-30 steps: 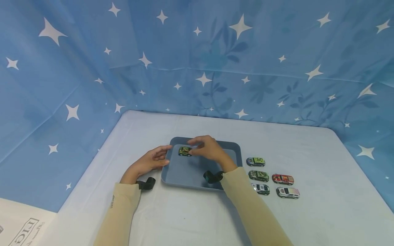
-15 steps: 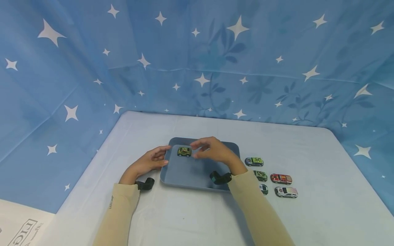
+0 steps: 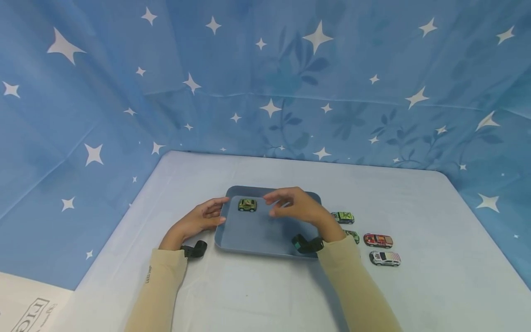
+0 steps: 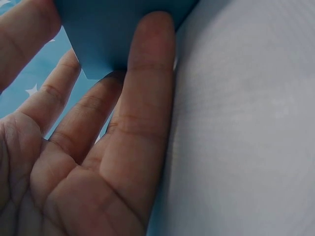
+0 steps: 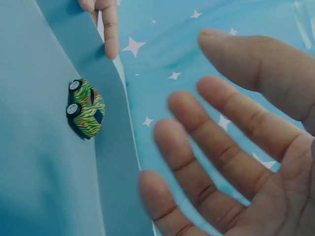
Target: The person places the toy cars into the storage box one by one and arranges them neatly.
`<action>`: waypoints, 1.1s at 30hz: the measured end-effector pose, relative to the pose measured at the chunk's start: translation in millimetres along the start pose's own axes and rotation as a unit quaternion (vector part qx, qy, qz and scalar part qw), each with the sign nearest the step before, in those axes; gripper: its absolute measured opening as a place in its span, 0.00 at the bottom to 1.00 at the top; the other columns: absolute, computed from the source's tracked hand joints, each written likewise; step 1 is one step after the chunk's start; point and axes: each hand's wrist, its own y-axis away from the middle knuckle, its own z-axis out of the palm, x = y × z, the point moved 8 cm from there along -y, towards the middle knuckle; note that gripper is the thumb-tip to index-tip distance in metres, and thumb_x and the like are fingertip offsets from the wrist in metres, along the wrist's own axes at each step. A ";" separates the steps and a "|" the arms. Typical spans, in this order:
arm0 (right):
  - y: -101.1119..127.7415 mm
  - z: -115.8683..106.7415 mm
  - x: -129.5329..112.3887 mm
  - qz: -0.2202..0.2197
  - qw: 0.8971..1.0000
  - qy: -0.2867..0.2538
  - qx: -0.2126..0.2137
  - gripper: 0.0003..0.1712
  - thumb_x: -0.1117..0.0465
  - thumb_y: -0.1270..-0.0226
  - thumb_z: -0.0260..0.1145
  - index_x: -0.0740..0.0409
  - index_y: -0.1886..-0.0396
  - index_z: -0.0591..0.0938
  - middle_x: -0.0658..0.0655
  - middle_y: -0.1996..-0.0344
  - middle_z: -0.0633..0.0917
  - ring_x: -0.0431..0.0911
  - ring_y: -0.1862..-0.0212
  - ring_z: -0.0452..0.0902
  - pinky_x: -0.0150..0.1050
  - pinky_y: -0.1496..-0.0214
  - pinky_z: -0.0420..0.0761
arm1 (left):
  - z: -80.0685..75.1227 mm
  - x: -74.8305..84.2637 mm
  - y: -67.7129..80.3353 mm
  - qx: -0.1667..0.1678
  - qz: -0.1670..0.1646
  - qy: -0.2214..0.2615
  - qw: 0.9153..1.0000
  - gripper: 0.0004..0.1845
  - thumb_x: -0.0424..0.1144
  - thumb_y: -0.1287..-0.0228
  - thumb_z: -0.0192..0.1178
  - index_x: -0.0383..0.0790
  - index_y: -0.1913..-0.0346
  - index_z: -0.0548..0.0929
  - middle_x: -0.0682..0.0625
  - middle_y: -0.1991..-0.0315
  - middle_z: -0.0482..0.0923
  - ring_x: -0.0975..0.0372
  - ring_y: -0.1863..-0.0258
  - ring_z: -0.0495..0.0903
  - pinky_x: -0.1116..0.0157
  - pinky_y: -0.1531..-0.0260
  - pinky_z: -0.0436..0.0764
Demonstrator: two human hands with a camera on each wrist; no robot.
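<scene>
A small green striped toy car (image 3: 247, 204) (image 5: 84, 109) stands in the far left corner of a blue-grey tray (image 3: 257, 233) (image 5: 34, 162). My right hand (image 3: 277, 206) (image 5: 197, 128) hovers over the tray just right of the car, fingers spread and holding nothing. My left hand (image 3: 218, 212) (image 4: 123, 73) lies with straight fingers against the tray's left edge (image 4: 108, 34), thumb near the rim. Both arms wear beige sleeves and black wrist straps.
Several more toy cars stand on the white tablecloth (image 3: 435, 230) right of the tray: a light green one (image 3: 344, 216), a dark green one (image 3: 353, 236) partly behind my right wrist, a red one (image 3: 378, 240), a white one (image 3: 385, 258). Blue starred cloth walls the table.
My right hand let go of the green car and drew back to the right with its fingers spread. The car stays in the tray. The left hand has not moved.
</scene>
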 end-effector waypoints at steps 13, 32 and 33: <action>21.1 -13.5 -3.5 -0.006 1.000 -0.013 0.027 0.24 0.68 0.27 0.73 0.67 0.33 0.85 0.71 0.38 0.85 0.54 0.45 0.84 0.50 0.42 0.85 | -0.4 -0.6 -1.0 -0.003 0.003 -0.005 1.000 0.40 0.39 0.20 0.65 0.34 0.14 0.58 0.28 0.15 0.51 0.32 0.17 0.52 0.36 0.26 0.67; 58.2 -35.6 4.4 -0.019 0.999 -0.028 0.029 0.26 0.67 0.28 0.75 0.70 0.33 0.83 0.73 0.37 0.84 0.74 0.41 0.78 0.42 0.42 0.85 | 1.5 0.7 -0.3 -0.010 0.003 -0.010 1.000 0.41 0.41 0.19 0.64 0.34 0.14 0.57 0.29 0.15 0.50 0.32 0.17 0.50 0.36 0.26 0.67; 60.6 -36.7 5.0 -0.020 0.999 -0.024 0.029 0.26 0.67 0.28 0.75 0.70 0.33 0.83 0.72 0.37 0.84 0.73 0.41 0.79 0.42 0.42 0.85 | 1.4 0.5 0.2 -0.010 0.003 -0.009 1.000 0.41 0.41 0.19 0.64 0.34 0.14 0.57 0.29 0.15 0.50 0.32 0.17 0.50 0.36 0.26 0.66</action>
